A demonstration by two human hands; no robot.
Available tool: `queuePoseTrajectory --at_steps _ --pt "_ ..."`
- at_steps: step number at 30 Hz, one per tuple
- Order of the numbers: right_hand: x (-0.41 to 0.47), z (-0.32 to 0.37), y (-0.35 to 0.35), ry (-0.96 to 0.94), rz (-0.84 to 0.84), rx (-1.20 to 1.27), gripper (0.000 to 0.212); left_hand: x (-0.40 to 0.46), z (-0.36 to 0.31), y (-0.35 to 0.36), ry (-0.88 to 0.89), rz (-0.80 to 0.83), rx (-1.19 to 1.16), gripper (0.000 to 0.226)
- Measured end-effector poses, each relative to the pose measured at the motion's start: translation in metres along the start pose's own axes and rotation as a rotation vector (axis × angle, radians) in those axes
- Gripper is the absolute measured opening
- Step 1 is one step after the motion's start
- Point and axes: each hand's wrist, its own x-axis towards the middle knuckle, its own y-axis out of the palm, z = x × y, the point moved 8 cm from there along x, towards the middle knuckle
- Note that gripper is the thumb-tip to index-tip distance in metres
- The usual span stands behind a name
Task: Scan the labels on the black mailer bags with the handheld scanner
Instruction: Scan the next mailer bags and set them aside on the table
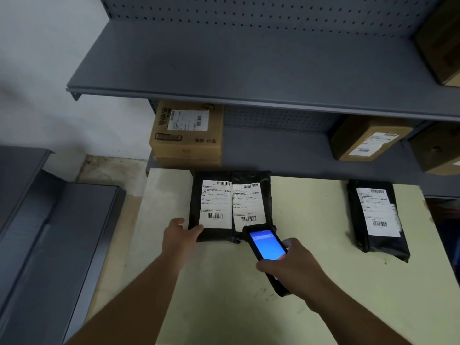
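Right now the right hand (290,266) is wrapped around the handheld scanner (267,247), fingers curled under the body, thumb near the lower edge of the lit blue screen. The scanner's head end points up and left, overlapping the near edge of the right-hand bag of a pair.

Left hand (179,235) is flat and loosely spread, fingertips resting on the near-left corner of the left mailer bag (196,207), thumb out to the side. It grips nothing, just presses on the bag.

The left mailer bag and the middle mailer bag (266,195) lie side by side, touching, on the pale table (224,295), each with a white label face up: left label (216,204), middle label (247,206). Barcodes show at the top and bottom of both.

A third mailer bag (375,217) lies well apart at the table's right side, label up, slightly tilted.

Behind the table, a grey shelf unit (249,70) with a pegboard back. On the lower shelf, a cardboard box (186,135) sits just behind the bag pair; more brown boxes (368,138) further right.
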Motion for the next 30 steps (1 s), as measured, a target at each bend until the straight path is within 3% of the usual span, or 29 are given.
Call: queuePoseTrajectory --at_steps 4,10,17,25,30 --pt "0.003 0.0 0.004 0.017 -0.002 0.005 0.057 0.007 0.007 0.015 -0.071 0.068 -0.002 0.088" --pt "0.007 -0.004 0.004 0.055 0.003 0.025 0.053 0.015 0.008 0.042 -0.12 0.16 -0.082 0.08" --pt "0.013 -0.009 0.004 0.087 -0.007 0.015 0.049 0.019 0.002 0.056 -0.151 0.071 0.026 0.106" --pt "0.015 -0.018 0.005 0.12 -0.01 0.025 0.052 0.008 -0.002 0.069 -0.157 0.024 0.075 0.086" --pt "0.014 -0.02 0.007 0.119 -0.004 0.033 0.052 0.007 -0.004 0.069 -0.184 0.039 0.066 0.091"
